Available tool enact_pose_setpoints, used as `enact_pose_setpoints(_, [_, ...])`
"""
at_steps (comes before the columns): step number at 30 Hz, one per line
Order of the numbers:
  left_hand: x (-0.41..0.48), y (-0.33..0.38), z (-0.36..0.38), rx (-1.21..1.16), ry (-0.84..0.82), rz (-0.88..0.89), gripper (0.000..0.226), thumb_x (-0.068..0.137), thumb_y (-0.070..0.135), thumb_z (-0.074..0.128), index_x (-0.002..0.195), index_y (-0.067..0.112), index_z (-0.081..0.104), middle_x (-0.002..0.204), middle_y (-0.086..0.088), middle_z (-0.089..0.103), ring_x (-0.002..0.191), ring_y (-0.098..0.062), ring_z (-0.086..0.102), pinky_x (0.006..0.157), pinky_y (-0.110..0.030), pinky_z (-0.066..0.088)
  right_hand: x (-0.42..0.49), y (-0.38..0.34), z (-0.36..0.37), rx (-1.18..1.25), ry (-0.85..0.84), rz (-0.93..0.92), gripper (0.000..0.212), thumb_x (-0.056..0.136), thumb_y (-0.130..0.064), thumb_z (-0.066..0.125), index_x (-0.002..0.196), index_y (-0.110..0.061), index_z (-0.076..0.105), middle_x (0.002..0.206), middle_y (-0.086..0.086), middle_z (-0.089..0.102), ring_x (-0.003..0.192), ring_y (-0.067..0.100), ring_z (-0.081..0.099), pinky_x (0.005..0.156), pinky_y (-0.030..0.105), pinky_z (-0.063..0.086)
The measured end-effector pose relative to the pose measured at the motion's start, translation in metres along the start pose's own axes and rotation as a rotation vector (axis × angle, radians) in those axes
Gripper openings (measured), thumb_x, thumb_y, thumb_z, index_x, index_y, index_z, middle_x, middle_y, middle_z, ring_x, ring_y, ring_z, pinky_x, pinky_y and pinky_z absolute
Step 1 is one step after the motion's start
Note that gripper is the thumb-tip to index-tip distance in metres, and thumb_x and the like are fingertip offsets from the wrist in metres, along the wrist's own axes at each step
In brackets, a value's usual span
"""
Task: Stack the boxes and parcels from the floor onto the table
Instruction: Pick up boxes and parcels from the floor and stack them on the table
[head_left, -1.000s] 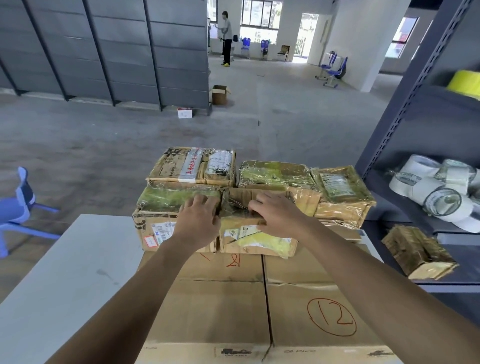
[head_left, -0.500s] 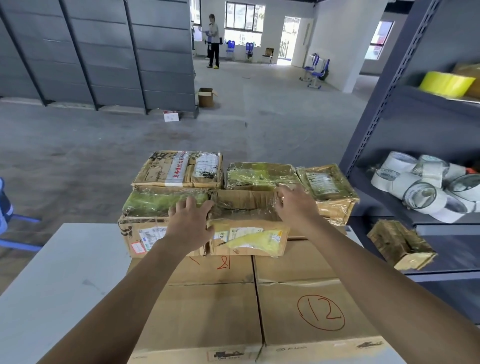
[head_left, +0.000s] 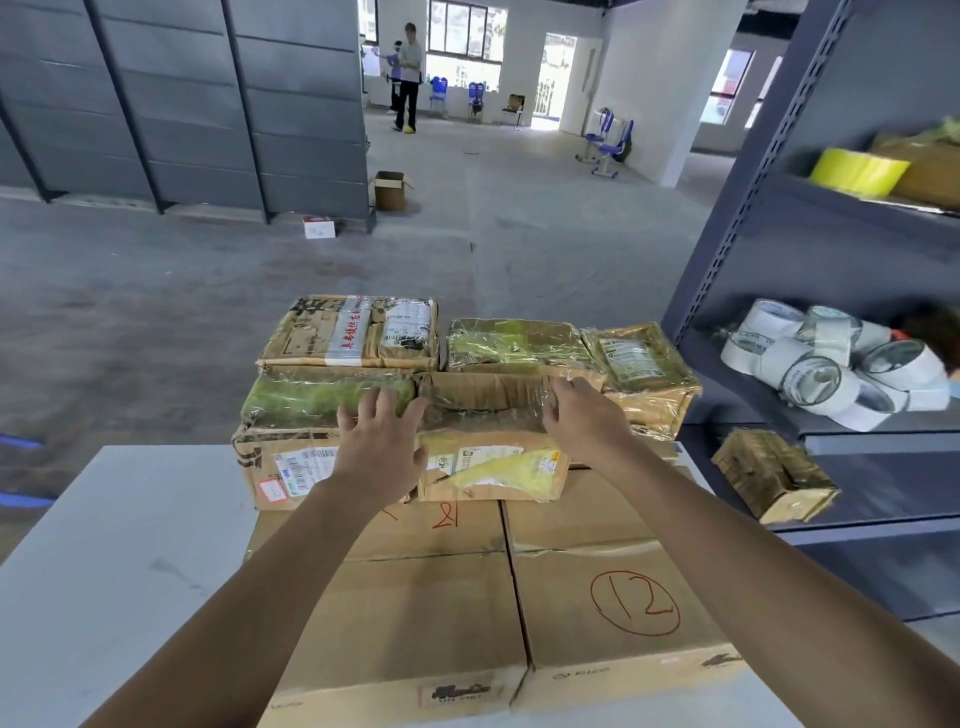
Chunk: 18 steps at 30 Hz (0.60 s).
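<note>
Two big cardboard boxes lie side by side on the white table (head_left: 104, 545): one marked 21 (head_left: 405, 597) and one marked 12 (head_left: 618, 597). On top of them sit several taped parcels. The front middle parcel (head_left: 493, 447) carries a yellow label. My left hand (head_left: 382, 447) hovers at its left edge, fingers spread, partly over the green-wrapped parcel (head_left: 317, 400). My right hand (head_left: 584, 415) rests at its right top corner with fingers apart. Behind stand a labelled parcel (head_left: 353, 332), a green-taped parcel (head_left: 514, 343) and an amber-wrapped parcel (head_left: 644, 369).
A dark metal shelf (head_left: 831, 441) stands close on the right with tape rolls (head_left: 831, 364), a small parcel (head_left: 774, 475) and a yellow roll (head_left: 857, 171). On the concrete floor beyond lie an open carton (head_left: 389, 189) and a white box (head_left: 318, 227). A person (head_left: 408, 78) stands far back.
Both hands have spread apart from the top of the front middle parcel to its left and right edges, and their fingers have loosened. The parcel itself has stayed put.
</note>
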<state>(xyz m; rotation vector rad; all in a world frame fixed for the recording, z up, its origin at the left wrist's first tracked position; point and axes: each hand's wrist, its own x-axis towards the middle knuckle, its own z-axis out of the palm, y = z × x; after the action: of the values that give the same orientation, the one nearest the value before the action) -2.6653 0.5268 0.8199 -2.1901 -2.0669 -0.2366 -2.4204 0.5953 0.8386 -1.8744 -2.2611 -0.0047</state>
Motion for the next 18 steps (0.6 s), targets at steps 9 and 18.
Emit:
enact_pose_setpoints(9, [-0.018,0.018,0.002,-0.104,0.11,0.155,0.05,0.089,0.03,0.055,0.136,0.019,0.041,0.141,-0.015,0.035,0.138,-0.035,0.023,0.111,-0.053,0.025,-0.039,0.003,-0.004,-0.044,0.043,0.097,0.031,0.1,-0.036,0.037,0.121,-0.016,0.049,0.109,0.007,0.052,0.08,0.022,0.047,0.062,0.033,0.037])
enact_pose_setpoints(18, [-0.085,0.035,-0.013,-0.256,0.104,0.117,0.051,0.088,0.029,0.057,0.136,0.017,0.044,0.138,-0.013,0.035,0.136,-0.03,0.025,0.111,-0.044,0.03,-0.092,0.005,-0.009,-0.012,0.042,0.027,0.035,0.099,-0.034,0.039,0.128,-0.016,0.046,0.114,0.01,0.052,0.093,0.028,0.056,0.067,0.034,0.037])
